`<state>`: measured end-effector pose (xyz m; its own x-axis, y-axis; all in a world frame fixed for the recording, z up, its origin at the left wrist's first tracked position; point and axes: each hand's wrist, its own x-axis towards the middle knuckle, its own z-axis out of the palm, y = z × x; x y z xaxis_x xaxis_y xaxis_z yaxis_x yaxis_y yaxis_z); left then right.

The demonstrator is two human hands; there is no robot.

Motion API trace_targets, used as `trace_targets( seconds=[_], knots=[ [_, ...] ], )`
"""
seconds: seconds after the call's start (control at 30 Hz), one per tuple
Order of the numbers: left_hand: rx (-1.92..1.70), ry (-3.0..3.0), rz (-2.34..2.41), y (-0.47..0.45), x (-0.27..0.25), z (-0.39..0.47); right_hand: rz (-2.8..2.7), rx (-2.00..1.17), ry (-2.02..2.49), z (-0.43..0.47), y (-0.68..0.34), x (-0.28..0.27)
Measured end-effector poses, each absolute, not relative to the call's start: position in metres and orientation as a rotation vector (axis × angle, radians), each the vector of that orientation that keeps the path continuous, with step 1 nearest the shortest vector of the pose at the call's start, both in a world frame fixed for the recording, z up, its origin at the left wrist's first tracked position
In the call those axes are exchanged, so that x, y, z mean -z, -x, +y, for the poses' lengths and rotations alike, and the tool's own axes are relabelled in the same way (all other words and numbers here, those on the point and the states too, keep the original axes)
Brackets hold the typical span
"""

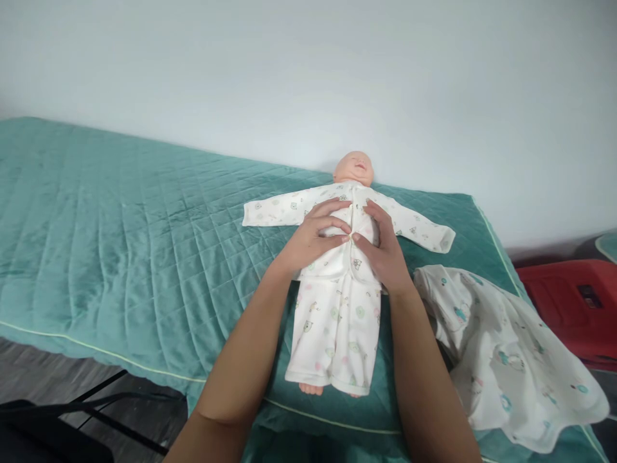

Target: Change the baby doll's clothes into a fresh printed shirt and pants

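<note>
A baby doll (354, 168) lies on its back, dressed in a white printed jacket (284, 207) and matching trousers (337, 328). The jacket's sleeves spread out to both sides, and the doll's toes show below the trouser hems. My left hand (324, 233) is on the left half of the jacket front, thumb and fingertips pinching at the centre edge. Opposite it, my right hand (383, 241) grips the other edge, its thumb meeting the left one at a fastening in the middle. The fastening itself is mostly hidden by my fingertips.
A green quilted cover (120, 244) spreads over the bed or table. On the right lies a crumpled white printed cloth (506, 354), hanging towards the edge. Beyond it stands a red chair (569, 308). A pale wall (241, 77) rises behind; black metal legs (106, 402) are at lower left.
</note>
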<state>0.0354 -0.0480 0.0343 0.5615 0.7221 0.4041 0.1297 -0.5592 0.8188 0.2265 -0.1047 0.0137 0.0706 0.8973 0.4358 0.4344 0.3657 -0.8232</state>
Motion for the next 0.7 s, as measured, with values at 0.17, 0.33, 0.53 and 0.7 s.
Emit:
trace_targets(
  seconds=[0.17, 0.33, 0.53, 0.7],
  knots=[
    [-0.979, -2.015, 0.667, -0.0348, -0.0329, -0.0476, -1.534, -0.551, 1.242, -0.1050, -0.2262, -0.0147],
    [-0.969, -2.020, 0.681, -0.0347, -0.0337, -0.0484, -1.526, -0.545, 1.246, -0.1055, -0.2253, -0.0151],
    [-0.964, -2.007, 0.699, -0.0354, -0.0356, -0.0501, -1.527, -0.531, 1.264, -0.1065, -0.2237, -0.0170],
    [-0.949, -1.973, 0.719, -0.0357, -0.0377, -0.0517, -1.509, -0.527, 1.275, -0.1074, -0.2215, -0.0185]
  ],
)
